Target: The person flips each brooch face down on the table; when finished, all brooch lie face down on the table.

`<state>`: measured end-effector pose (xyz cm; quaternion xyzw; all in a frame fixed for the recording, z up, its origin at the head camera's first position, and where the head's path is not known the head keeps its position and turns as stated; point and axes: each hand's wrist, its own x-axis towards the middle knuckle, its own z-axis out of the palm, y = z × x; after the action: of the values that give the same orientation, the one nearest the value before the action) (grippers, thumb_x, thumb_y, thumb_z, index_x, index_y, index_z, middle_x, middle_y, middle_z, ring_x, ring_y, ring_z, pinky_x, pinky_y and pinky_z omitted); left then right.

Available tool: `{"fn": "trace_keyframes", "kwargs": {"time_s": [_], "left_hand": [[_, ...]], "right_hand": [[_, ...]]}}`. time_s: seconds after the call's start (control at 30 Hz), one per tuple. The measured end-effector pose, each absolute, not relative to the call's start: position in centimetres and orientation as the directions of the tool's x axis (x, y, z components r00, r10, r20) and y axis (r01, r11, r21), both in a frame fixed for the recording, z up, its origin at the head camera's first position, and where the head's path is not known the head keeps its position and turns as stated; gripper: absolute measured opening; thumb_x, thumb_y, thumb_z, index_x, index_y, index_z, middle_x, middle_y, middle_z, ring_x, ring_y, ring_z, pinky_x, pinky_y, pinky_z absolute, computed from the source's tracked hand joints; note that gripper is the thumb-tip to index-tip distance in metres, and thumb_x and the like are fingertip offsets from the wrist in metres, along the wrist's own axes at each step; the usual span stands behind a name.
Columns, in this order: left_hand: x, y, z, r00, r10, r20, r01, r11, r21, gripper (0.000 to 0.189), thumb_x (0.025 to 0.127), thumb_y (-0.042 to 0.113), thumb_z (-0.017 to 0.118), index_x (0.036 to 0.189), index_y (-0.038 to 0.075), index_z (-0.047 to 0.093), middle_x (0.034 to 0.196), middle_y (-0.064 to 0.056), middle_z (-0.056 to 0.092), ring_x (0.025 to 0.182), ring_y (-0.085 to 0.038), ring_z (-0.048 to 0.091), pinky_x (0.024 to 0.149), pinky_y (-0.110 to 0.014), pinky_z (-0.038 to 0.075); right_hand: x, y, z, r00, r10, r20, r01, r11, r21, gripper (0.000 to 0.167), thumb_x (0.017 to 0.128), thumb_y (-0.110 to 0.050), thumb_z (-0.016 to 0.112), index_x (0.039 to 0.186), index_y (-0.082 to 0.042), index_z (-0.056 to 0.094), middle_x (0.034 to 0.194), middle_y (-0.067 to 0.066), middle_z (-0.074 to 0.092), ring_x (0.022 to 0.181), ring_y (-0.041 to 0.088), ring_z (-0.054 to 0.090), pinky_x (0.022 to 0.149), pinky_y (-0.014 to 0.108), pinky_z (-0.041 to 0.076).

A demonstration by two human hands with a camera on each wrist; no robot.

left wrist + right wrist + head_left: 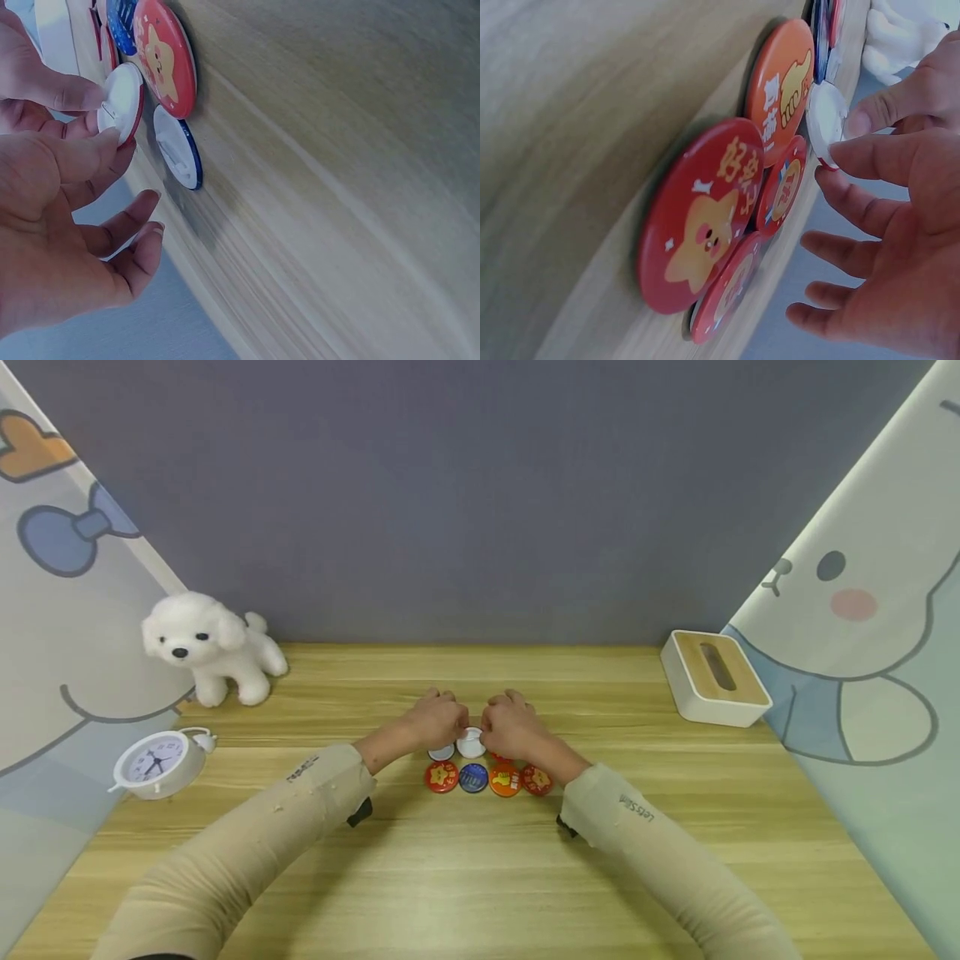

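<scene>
A round pin-back button badge (471,743), its white back and pin facing up, is pinched at its edges between both hands. My left hand (437,720) holds it by thumb and index finger, the other fingers loosely spread in the left wrist view. From the other side my right hand (900,225) grips its rim with thumb and fingertips. Beside my left hand lies another badge with its white back up (176,146). A front row holds a red star badge (442,776), a blue badge (473,777), an orange badge (505,780) and a second red star badge (705,217).
Two more red badges, one (784,187) and another (729,289), lie behind the front row. A white plush dog (217,643) and a white alarm clock (161,764) stand at left. A tissue box (716,681) sits at back right, near the wall.
</scene>
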<state>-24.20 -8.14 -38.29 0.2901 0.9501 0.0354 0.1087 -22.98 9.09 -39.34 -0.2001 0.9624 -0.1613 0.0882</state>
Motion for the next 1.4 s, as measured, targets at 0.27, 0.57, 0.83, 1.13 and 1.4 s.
{"fn": "trace_keyframes", "kwargs": {"time_s": [0.27, 0.57, 0.83, 1.13, 1.4], "left_hand": [[-24.4, -8.1, -38.7, -0.809, 0.568, -0.153, 0.553, 0.823, 0.13, 0.015, 0.096, 0.021, 0.068, 0.104, 0.013, 0.077, 0.106, -0.002, 0.074, 0.11, -0.025, 0.056, 0.099, -0.044, 0.037], [-24.3, -8.0, -38.6, -0.805, 0.578, -0.131, 0.568, 0.816, 0.106, 0.016, 0.095, 0.021, 0.068, 0.103, 0.013, 0.079, 0.104, 0.0, 0.076, 0.104, -0.023, 0.056, 0.095, -0.041, 0.038], [-24.5, -7.6, -38.8, -0.811, 0.563, -0.16, 0.556, 0.826, 0.088, 0.018, 0.096, 0.023, 0.067, 0.103, 0.013, 0.08, 0.106, 0.001, 0.076, 0.107, -0.022, 0.056, 0.097, -0.041, 0.038], [-24.6, -7.5, -38.8, -0.805, 0.569, -0.167, 0.561, 0.822, 0.095, 0.018, 0.098, 0.021, 0.065, 0.104, 0.013, 0.079, 0.106, 0.0, 0.076, 0.105, -0.024, 0.056, 0.097, -0.041, 0.037], [-24.7, -7.4, -38.8, -0.807, 0.562, -0.184, 0.553, 0.827, 0.1, 0.019, 0.098, 0.022, 0.064, 0.106, 0.012, 0.079, 0.108, 0.0, 0.075, 0.103, -0.023, 0.054, 0.095, -0.04, 0.036]], "right_hand": [[-23.3, 8.8, -39.4, -0.906, -0.393, -0.157, -0.336, 0.893, -0.3, 0.02, 0.091, -0.017, 0.063, 0.071, -0.014, 0.064, 0.151, 0.015, 0.049, 0.151, 0.042, 0.023, 0.117, 0.065, 0.025], [-23.2, 8.4, -39.2, -0.9, -0.387, -0.2, -0.327, 0.904, -0.277, 0.025, 0.091, -0.015, 0.06, 0.066, -0.014, 0.064, 0.153, 0.015, 0.047, 0.152, 0.042, 0.02, 0.117, 0.064, 0.024], [-23.3, 8.1, -39.1, -0.899, -0.363, -0.247, -0.303, 0.92, -0.249, 0.025, 0.093, -0.015, 0.058, 0.069, -0.014, 0.064, 0.157, 0.014, 0.042, 0.153, 0.043, 0.014, 0.119, 0.061, 0.022], [-23.5, 7.9, -39.3, -0.9, -0.348, -0.263, -0.294, 0.929, -0.226, 0.026, 0.093, -0.015, 0.057, 0.068, -0.014, 0.064, 0.157, 0.013, 0.042, 0.154, 0.042, 0.014, 0.12, 0.061, 0.022], [-23.5, 7.7, -39.1, -0.899, -0.339, -0.277, -0.287, 0.934, -0.213, 0.025, 0.092, -0.015, 0.057, 0.067, -0.014, 0.061, 0.15, 0.012, 0.048, 0.153, 0.041, 0.014, 0.12, 0.061, 0.021]]}}
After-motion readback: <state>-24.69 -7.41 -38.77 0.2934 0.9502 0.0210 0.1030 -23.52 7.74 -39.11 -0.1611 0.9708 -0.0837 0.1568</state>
